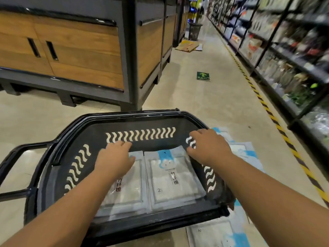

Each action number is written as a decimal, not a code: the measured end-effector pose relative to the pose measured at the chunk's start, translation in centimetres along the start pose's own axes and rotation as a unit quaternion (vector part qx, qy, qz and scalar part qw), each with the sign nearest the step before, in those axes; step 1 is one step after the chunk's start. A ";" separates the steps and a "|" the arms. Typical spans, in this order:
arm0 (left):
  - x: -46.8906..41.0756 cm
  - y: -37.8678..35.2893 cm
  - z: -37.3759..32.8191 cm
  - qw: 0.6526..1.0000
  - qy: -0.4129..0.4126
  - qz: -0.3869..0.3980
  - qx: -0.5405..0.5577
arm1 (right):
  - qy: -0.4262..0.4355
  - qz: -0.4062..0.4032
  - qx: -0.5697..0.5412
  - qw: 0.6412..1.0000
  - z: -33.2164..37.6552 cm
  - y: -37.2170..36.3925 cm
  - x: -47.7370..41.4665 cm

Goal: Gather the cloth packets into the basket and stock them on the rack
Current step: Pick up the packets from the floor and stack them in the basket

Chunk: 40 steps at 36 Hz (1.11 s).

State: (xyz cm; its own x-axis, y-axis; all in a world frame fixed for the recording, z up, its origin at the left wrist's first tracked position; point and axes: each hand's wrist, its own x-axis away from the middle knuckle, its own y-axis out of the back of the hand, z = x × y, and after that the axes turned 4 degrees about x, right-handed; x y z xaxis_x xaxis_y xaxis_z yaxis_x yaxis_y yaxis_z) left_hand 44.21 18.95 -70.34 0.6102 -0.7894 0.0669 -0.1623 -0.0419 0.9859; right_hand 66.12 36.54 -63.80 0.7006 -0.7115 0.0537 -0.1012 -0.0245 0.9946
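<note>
Both arms stretch forward into the black basket (135,115) on the floor. The left hand (114,157) lies palm-down on the left packet (128,195), fingers bent over its far edge. The right hand (208,147), fingers curled, hovers at the right packet's (174,180) far corner. I can't tell whether either hand grips. More packets (246,150) lie right of the basket.
</note>
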 end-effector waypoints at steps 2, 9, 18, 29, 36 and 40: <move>-0.1 1.4 -2.2 0.999 -0.030 -0.013 -0.009 | -0.005 -0.006 0.005 1.000 -2.2 1.4 0.8; -1.5 6.0 -12.4 0.990 -0.129 -0.062 -0.001 | -0.083 -0.029 0.029 0.996 -11.0 4.5 4.1; -2.3 5.8 -25.0 0.967 -0.245 -0.064 0.008 | -0.186 -0.025 0.052 0.981 -22.7 5.1 11.1; 1.6 -1.0 -38.7 0.937 -0.349 -0.020 0.024 | -0.294 0.024 0.037 0.955 -33.8 -1.7 21.0; 4.2 -8.6 -42.5 0.928 -0.370 0.037 0.025 | -0.319 0.092 0.029 0.943 -36.3 -8.4 25.8; 5.0 -13.9 -41.3 0.933 -0.353 0.076 -0.002 | -0.317 0.128 0.014 0.940 -36.9 -12.9 27.5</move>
State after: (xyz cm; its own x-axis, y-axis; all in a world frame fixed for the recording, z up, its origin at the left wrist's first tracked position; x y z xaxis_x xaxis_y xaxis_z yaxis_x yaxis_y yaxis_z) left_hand 81.54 40.86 -77.32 -0.0818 -0.9926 0.0893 -0.2021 0.1042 0.9738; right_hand 112.73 43.22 -71.90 0.0904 -0.9718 0.2176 -0.2330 0.1918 0.9534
